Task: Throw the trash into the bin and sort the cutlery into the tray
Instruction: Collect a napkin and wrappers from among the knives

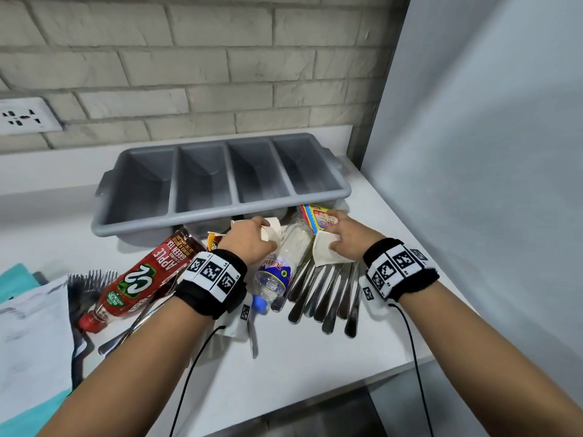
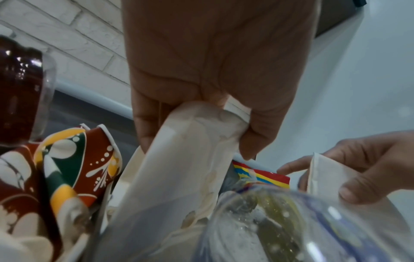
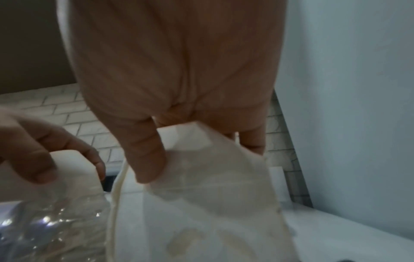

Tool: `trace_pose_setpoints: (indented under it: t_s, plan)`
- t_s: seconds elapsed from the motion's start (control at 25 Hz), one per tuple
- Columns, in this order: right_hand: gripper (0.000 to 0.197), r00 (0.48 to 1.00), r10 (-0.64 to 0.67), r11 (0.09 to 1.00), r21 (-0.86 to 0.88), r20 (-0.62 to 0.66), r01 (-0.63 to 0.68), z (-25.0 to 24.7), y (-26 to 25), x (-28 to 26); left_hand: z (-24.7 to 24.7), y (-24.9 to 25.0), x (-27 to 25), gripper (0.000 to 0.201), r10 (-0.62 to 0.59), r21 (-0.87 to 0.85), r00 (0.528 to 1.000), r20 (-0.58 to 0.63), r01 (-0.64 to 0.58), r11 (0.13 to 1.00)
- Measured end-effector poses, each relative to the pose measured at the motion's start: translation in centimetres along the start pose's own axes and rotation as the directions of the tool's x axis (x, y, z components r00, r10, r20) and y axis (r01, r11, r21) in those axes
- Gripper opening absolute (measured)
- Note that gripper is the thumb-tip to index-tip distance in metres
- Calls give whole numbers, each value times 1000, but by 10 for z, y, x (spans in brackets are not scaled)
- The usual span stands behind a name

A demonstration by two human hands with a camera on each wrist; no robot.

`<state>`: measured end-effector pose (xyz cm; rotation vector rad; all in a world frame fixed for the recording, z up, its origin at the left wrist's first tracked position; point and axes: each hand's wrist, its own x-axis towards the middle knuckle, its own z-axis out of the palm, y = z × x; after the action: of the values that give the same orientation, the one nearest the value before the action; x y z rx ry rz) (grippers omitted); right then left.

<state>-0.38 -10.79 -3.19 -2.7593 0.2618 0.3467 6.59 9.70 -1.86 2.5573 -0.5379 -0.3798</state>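
Observation:
My left hand (image 1: 263, 236) grips a flattened white paper cup (image 2: 192, 168) just in front of the grey four-compartment tray (image 1: 235, 197), whose compartments hold nothing. My right hand (image 1: 335, 239) pinches a second flattened white cup (image 3: 201, 203) between thumb and fingers. A clear water bottle (image 1: 282, 266) with a blue cap lies between the hands. Under the right wrist, several steel cutlery handles (image 1: 325, 298) fan out on the counter. Forks (image 1: 93, 279) lie at the left beside a red apple green tea bottle (image 1: 138, 280). No bin is in view.
A colourful snack wrapper (image 1: 315, 219) lies past my right hand. A patterned paper cup (image 2: 89, 159) sits by the tea bottle. White paper and a teal cloth (image 1: 19, 282) cover the left. A grey panel (image 1: 473, 152) walls the right; the counter edge (image 1: 347, 386) is near.

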Motion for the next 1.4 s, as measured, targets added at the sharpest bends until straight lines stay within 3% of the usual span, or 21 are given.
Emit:
trace_pose_setpoints:
  t_s: [0.16, 0.32, 0.4, 0.44, 0.52, 0.6, 0.76, 0.84, 0.96, 1.0, 1.08, 1.12, 1.2, 1.28, 1.4]
  plan:
    - [37, 997, -17, 1000, 14, -72, 18, -7, -14, 2, -3, 0, -3, 49, -13, -44, 1000, -21, 12, 999]
    - [32, 963, 87, 956, 292, -256, -9, -10, -18, -14, -24, 11, -14, 35, 8, -252, 959, -283, -83, 964]
    - [28, 929, 147, 859, 510, -340, 51, -9, -21, -27, -30, 22, -21, 23, 36, -456, 935, -353, -206, 866]
    - [26, 921, 176, 764, 638, -348, 95, -8, -22, -34, -30, 27, -23, 19, 75, -524, 936, -345, -258, 812]
    - [25, 928, 186, 563, 809, -322, 168, -5, -25, -49, -22, 37, -28, 19, 188, -644, 956, -224, -290, 708]
    - [24, 920, 206, 452, 866, -335, 214, 1, -23, -62, -9, 47, -32, 18, 279, -744, 959, -56, -226, 629]
    - [16, 841, 341, 440, 862, -419, 251, 17, -10, -98, 16, 70, -43, 25, 365, -803, 926, 97, -144, 578]
    - [20, 833, 385, 409, 882, -398, 233, 28, -3, -118, 36, 79, -52, 20, 376, -801, 905, 199, -71, 595]
    - [28, 798, 477, 367, 908, -369, 201, 42, 14, -143, 59, 86, -48, 23, 363, -642, 904, 224, -143, 753]
    - [28, 782, 513, 354, 917, -354, 183, 45, 20, -150, 61, 87, -40, 24, 331, -517, 929, 168, -203, 831]
    - [26, 752, 571, 333, 930, -331, 156, 50, 33, -160, 63, 87, -15, 36, 296, -54, 955, 15, -295, 954]
    - [26, 733, 595, 335, 931, -330, 147, 52, 39, -166, 66, 87, -2, 48, 324, 168, 946, 2, -320, 932]
    - [26, 685, 647, 339, 931, -335, 135, 56, 51, -174, 76, 90, 20, 61, 363, 447, 929, 75, -357, 820]
    - [26, 650, 684, 319, 937, -331, 141, 60, 61, -182, 90, 96, 31, 59, 351, 584, 926, 141, -364, 725]
    - [31, 619, 722, 286, 948, -311, 142, 65, 70, -190, 93, 106, 35, 47, 288, 683, 950, 119, -289, 670]
